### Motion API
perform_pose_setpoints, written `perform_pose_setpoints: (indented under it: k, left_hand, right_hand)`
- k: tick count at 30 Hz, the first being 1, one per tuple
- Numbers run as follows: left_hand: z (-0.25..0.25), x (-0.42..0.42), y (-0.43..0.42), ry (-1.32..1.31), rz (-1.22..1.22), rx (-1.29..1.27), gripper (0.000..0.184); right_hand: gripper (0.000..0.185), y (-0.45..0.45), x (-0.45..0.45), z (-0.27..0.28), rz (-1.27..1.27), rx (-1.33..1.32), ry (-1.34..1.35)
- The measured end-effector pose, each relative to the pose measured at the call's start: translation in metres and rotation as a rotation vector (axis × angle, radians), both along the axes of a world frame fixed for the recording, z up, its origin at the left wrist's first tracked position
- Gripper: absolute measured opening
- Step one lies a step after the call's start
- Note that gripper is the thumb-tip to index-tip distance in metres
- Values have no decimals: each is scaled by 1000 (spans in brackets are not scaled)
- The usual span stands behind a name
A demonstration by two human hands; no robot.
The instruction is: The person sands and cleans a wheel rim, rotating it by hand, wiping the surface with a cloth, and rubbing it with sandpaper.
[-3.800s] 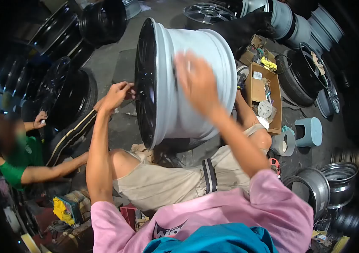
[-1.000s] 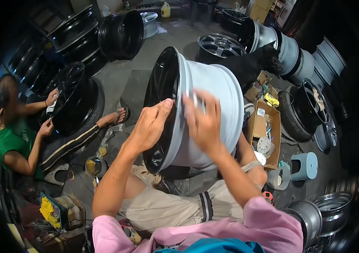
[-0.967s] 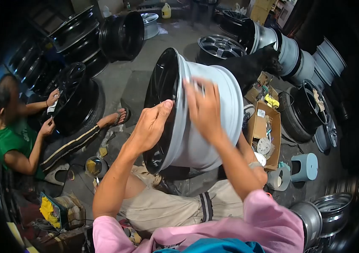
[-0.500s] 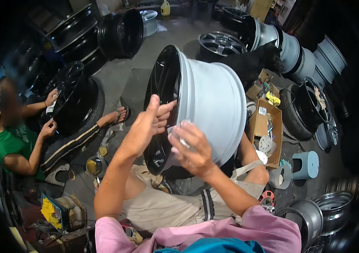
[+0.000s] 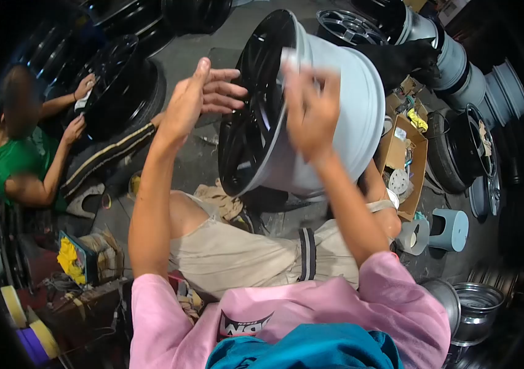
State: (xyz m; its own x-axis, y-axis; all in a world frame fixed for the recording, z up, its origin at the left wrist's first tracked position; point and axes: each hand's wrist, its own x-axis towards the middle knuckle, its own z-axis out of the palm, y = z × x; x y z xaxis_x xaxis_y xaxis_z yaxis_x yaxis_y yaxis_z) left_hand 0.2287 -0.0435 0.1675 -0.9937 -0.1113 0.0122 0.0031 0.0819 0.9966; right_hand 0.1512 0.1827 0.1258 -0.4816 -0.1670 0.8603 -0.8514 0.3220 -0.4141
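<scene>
A large wheel rim stands tilted in front of me, with a pale grey barrel and a glossy black spoked face turned left. My left hand is open beside the black face, fingers stretched towards it; contact cannot be made out. Over the rim's near edge is my right hand, blurred by motion. Its fingers pinch a small whitish piece, perhaps paper or cloth, close to the lip between black face and grey barrel. Whether the piece touches the lip is unclear.
Left, a person in a green shirt handles a black wheel. A cardboard box of tools, a blue-grey stool and more rims stand right. A black dog is behind my rim. Yellow tape lies lower left.
My view has tipped down, so the surroundings sit higher. My right hand has moved up along the rim's lip with the whitish piece. My left hand has come away leftward from the black face.
</scene>
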Motion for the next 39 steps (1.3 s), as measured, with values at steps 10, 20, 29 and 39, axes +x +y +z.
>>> perform_pose_setpoints:
  k: [10,20,29,39]
  left_hand:
    - [-53,-3,-41,-61,140,-288,77]
    - [-84,-22,-72,-265,18,-250,64]
    - [-79,-16,-65,-284,-37,-247,54]
    - [-71,-16,-53,-316,-80,-250,47]
  right_hand:
    - [45,44,167,-166,352,384,-252]
    - [25,38,-16,11,12,-22,94]
    - [25,46,126,-155,218,265,175]
    - [26,132,67,-2,-30,112,150]
